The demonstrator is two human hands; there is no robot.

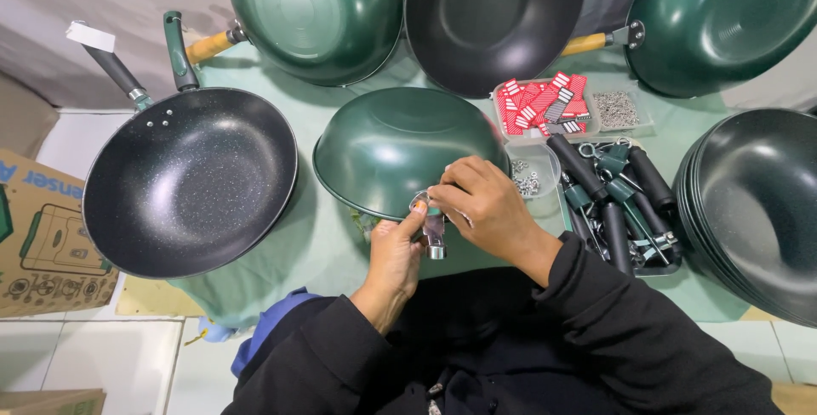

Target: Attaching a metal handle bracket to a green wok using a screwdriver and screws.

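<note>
A green pan (396, 144) lies upside down on the green cloth in front of me. At its near rim my left hand (393, 257) holds a small metal handle bracket (434, 229) against the pan's edge. My right hand (481, 206) pinches at the top of that bracket, fingers closed on a small part too tiny to name. Both sleeves are black.
A finished black speckled pan (189, 183) with handle lies left. Green and black pans (494, 15) lean at the back. A stack of black pans (753, 211) sits right. Trays hold red tags (545, 104), small screws (528, 182) and loose handles (613, 202). A cardboard box (38, 236) is far left.
</note>
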